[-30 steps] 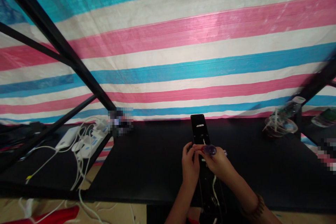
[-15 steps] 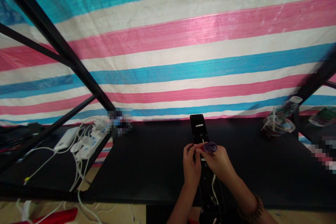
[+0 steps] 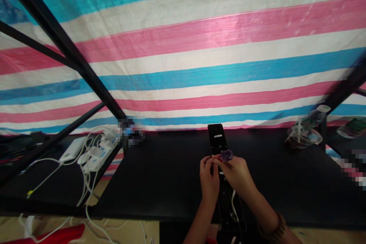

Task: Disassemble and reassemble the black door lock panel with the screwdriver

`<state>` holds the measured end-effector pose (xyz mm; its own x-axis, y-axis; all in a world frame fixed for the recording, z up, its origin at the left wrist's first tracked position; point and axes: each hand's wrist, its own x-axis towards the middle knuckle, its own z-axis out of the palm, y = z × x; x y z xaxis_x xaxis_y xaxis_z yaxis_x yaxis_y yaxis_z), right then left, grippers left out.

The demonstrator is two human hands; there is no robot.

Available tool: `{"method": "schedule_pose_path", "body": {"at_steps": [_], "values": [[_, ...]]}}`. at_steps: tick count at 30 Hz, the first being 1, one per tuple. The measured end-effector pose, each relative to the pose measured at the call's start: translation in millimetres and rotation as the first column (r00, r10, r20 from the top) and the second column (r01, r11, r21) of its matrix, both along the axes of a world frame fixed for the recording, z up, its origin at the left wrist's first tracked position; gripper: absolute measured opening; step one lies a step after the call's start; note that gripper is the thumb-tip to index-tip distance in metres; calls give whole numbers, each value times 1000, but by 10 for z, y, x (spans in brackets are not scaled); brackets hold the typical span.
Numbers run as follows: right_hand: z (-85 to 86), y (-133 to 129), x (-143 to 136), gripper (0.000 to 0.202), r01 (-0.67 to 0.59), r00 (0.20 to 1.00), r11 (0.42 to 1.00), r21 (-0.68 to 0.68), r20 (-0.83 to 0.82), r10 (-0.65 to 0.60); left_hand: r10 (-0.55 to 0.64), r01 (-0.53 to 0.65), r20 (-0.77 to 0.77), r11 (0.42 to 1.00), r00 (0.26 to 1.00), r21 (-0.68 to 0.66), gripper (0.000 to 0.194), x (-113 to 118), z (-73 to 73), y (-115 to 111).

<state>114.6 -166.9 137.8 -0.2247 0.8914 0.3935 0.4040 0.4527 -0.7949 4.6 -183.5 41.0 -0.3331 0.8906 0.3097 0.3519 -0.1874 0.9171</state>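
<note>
A long black panel with small holes and pale labels lies lengthwise on the black table, its near end reaching the front edge. A white cable runs along its nearer half. My right hand is closed around a screwdriver with a see-through purple handle, held over the panel's middle. My left hand is at the panel's left side, fingertips pinched together against the right fingertips. What the left fingers hold is hidden, and so is the screwdriver's tip.
A white power strip with tangled cables and a white box stand on the left table. Plastic cups and a clear bottle are at the back right. Black metal posts and a striped tarp rise behind.
The purple handle has tipped slightly to the left and up as my right hand turned a little. My left hand stays nearly in place.
</note>
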Motion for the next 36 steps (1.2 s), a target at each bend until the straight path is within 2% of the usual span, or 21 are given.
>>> {"method": "schedule_pose_path", "body": {"at_steps": [6,12,15,20,23,31,36], "values": [[-51,-25,42,23,-81,997,996,36,-5,81,-16,15,21,1000,1000,7,20,-7,-6,-1],[-189,-24,43,15,89,996,991,102,-38,-86,-13,13,29,1000,999,5,20,5,19,-14],[-181,-13,30,13,114,991,989,98,-84,-106,-1,1,35,1000,999,-10,21,6,22,-18],[-93,-40,42,21,-5,994,999,35,-112,8,8,-8,23,1000,1000,2,21,0,13,-18],[-111,-48,65,20,-49,993,999,17,-108,50,22,-22,16,1000,1000,11,20,2,8,-16],[-219,29,26,14,147,984,984,100,-120,-135,33,-33,-1,999,999,38,17,4,68,-7],[-174,-53,43,14,137,965,991,-2,-227,-134,20,-18,-48,999,999,42,21,-50,63,-86]]}}
